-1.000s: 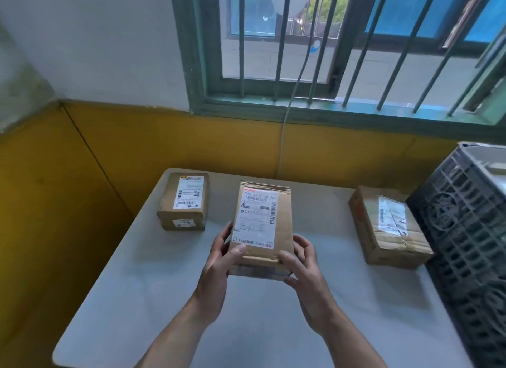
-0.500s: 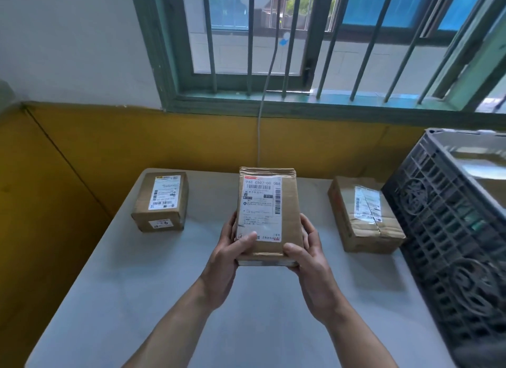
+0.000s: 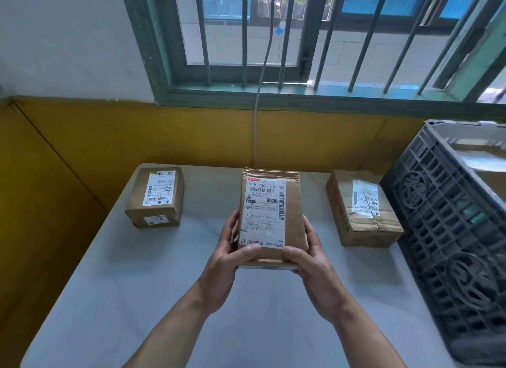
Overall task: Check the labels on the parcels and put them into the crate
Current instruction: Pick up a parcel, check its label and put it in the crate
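Observation:
A brown cardboard parcel (image 3: pixel 294 203) with a white shipping label facing me is held above the table, tilted up. My left hand (image 3: pixel 227 260) grips its lower left corner, thumb across the label's bottom edge. My right hand (image 3: pixel 309 260) grips the lower right corner the same way. A smaller labelled parcel (image 3: pixel 156 197) lies at the table's back left. Another taped parcel (image 3: pixel 361 206) lies at the back right, beside the dark grey slatted crate (image 3: pixel 443 230). Inside the crate at least one brown parcel shows.
The white table (image 3: pixel 137 299) stands against a yellow wall under a barred window. A grey cable (image 3: pixel 256 121) hangs down the wall behind the table. The crate fills the right edge of the view.
Both hands have lifted the parcel and tipped its label more squarely toward me. The view has shifted right, showing more of the crate.

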{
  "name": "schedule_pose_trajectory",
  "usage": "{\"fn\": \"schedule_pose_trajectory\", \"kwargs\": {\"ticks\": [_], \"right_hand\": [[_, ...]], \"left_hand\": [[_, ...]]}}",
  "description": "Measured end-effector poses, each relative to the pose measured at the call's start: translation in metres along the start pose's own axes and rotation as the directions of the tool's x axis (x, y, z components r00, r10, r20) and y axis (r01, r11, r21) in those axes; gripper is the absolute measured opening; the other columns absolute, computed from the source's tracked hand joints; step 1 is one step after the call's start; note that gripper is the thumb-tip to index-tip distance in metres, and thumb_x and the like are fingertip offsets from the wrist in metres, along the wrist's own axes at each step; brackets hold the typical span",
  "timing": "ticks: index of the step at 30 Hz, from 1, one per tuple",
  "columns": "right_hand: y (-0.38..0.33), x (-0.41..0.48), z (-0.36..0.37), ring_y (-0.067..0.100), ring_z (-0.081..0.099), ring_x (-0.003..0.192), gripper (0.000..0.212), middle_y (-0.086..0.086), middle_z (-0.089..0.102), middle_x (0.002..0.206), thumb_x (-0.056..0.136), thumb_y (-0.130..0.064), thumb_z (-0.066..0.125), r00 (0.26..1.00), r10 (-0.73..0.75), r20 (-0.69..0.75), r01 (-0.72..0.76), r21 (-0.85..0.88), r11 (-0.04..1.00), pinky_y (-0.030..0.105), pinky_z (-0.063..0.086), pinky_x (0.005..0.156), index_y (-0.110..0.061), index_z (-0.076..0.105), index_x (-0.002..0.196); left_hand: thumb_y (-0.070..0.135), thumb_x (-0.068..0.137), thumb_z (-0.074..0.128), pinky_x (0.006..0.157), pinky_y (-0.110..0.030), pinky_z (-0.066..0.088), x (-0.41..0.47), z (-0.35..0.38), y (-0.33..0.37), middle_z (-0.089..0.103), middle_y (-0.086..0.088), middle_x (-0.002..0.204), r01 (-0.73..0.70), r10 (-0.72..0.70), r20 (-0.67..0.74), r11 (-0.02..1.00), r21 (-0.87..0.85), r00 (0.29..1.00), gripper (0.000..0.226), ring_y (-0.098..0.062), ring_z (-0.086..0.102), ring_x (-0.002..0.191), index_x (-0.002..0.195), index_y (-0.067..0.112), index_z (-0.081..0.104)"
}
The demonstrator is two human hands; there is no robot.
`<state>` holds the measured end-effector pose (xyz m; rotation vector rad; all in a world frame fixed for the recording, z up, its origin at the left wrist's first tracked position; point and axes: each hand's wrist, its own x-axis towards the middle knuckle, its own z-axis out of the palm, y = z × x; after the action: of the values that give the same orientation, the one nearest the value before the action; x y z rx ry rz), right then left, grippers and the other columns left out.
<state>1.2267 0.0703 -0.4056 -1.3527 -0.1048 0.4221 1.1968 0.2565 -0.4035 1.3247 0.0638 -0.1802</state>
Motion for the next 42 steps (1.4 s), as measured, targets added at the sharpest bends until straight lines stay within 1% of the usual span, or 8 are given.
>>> {"fn": "schedule_pose_trajectory", "kwargs": {"ticks": [6, 10, 13, 17, 24, 29, 36, 42], "right_hand": [[-0.006, 0.007, -0.001, 0.023, 0.070, 0.113, 0.091, -0.002, 0.068, 0.131, 0.065, -0.044, 0.078, 0.998, 0.010, -0.069, -0.007, 0.048, 0.999, 0.034, 0.059, 0.081, -0.041, 0.037, 0.147], [-0.004, 0.006, 0.002, 0.024, 0.071, 0.112, 0.093, -0.004, 0.066, 0.132, 0.067, -0.040, 0.079, 0.998, 0.046, -0.042, -0.044, 0.045, 0.998, 0.039, 0.060, 0.083, -0.044, 0.034, 0.148], [-0.010, 0.010, 0.002, 0.026, 0.069, 0.115, 0.083, 0.000, 0.066, 0.134, 0.077, -0.033, 0.075, 0.998, 0.053, -0.040, -0.050, 0.069, 0.996, 0.047, 0.058, 0.091, -0.038, 0.035, 0.150], [-0.020, 0.018, 0.001, 0.028, 0.070, 0.112, 0.067, 0.006, 0.070, 0.127, 0.080, -0.030, 0.071, 0.994, 0.030, -0.105, -0.017, 0.120, 0.993, 0.046, 0.059, 0.089, -0.033, 0.045, 0.142], [-0.018, 0.019, 0.002, 0.028, 0.070, 0.113, 0.090, 0.006, 0.067, 0.131, 0.065, -0.040, 0.081, 0.995, 0.053, -0.083, -0.045, 0.100, 0.994, 0.046, 0.058, 0.089, -0.035, 0.041, 0.146], [-0.028, 0.021, 0.003, 0.032, 0.072, 0.108, 0.064, 0.014, 0.070, 0.123, 0.079, -0.038, 0.072, 0.993, 0.042, -0.109, -0.031, 0.100, 0.994, 0.044, 0.060, 0.083, -0.031, 0.048, 0.139], [-0.031, 0.024, 0.004, 0.024, 0.073, 0.104, 0.067, 0.007, 0.071, 0.122, 0.076, -0.039, 0.073, 0.986, 0.034, -0.161, -0.026, 0.050, 0.998, 0.036, 0.059, 0.076, -0.035, 0.048, 0.139], [-0.034, 0.028, 0.003, 0.028, 0.073, 0.097, 0.059, 0.021, 0.071, 0.118, 0.080, -0.049, 0.066, 0.980, 0.075, -0.187, -0.063, 0.070, 0.996, 0.040, 0.059, 0.077, -0.023, 0.054, 0.132]], "left_hand": [[0.046, 0.079, 0.072, 0.111, -0.048, 0.048, 0.006, 0.002, 0.004, 0.062, 0.005, 0.143, 0.042, -0.042, 0.010, 0.999, -0.028, 0.999, 0.090, -0.023, 0.061, 0.130, 0.156, 0.044, 0.025], [0.039, 0.083, 0.068, 0.086, -0.045, 0.062, 0.019, 0.003, 0.016, 0.071, -0.006, 0.129, 0.093, -0.101, -0.063, 0.988, -0.122, 0.993, 0.069, -0.029, 0.072, 0.114, 0.147, 0.033, 0.043], [0.034, 0.081, 0.068, 0.081, -0.042, 0.063, 0.022, 0.004, 0.018, 0.072, -0.006, 0.124, 0.093, -0.104, -0.083, 0.988, -0.123, 0.991, 0.069, -0.029, 0.073, 0.109, 0.145, 0.033, 0.043], [0.035, 0.080, 0.068, 0.081, -0.042, 0.063, 0.024, 0.007, 0.017, 0.073, -0.005, 0.123, 0.111, -0.119, -0.069, 0.987, -0.117, 0.990, 0.072, -0.028, 0.074, 0.108, 0.146, 0.034, 0.039], [0.049, 0.081, 0.065, 0.084, -0.046, 0.063, 0.037, 0.008, 0.030, 0.075, -0.012, 0.113, 0.129, -0.141, -0.130, 0.987, -0.099, 0.982, 0.070, -0.031, 0.075, 0.104, 0.142, 0.025, 0.042], [0.042, 0.079, 0.068, 0.086, -0.045, 0.062, 0.037, 0.012, 0.026, 0.070, -0.017, 0.121, 0.102, -0.109, -0.135, 0.993, -0.056, 0.985, 0.072, -0.032, 0.074, 0.106, 0.143, 0.028, 0.040], [0.056, 0.080, 0.064, 0.087, -0.046, 0.062, 0.044, 0.014, 0.032, 0.070, -0.020, 0.122, 0.103, -0.109, -0.149, 0.993, -0.051, 0.983, 0.075, -0.033, 0.074, 0.107, 0.143, 0.024, 0.040], [0.064, 0.065, 0.069, 0.085, -0.042, 0.061, 0.043, 0.017, 0.028, 0.067, -0.018, 0.127, 0.100, -0.095, -0.187, 0.995, 0.017, 0.978, 0.096, -0.028, 0.074, 0.106, 0.147, 0.027, 0.036]]}}
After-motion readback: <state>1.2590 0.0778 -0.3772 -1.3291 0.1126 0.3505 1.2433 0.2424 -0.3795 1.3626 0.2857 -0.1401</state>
